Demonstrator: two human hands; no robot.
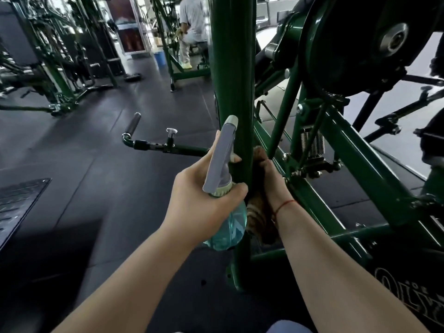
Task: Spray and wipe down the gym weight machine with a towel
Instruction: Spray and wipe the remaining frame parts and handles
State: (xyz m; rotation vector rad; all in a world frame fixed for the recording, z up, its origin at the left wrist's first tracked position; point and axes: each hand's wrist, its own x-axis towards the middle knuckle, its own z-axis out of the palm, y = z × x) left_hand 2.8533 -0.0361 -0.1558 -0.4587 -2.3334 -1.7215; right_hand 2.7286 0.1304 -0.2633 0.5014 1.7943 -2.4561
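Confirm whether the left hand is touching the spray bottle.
Touching. Head view shows the left hand gripping the spray bottle, curled round its neck.

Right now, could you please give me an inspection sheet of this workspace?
Surface: dark rubber floor, with a metal tread plate at the left.
Job's things: bottle and brown towel, both at the green post.
Clutter: a dark disc lying on the floor further off.
Hands: left hand grips the bottle; right hand holds the towel against the post.
Cables: nothing seen.
Surroundings: more green machines, a seated person, a blue bin.
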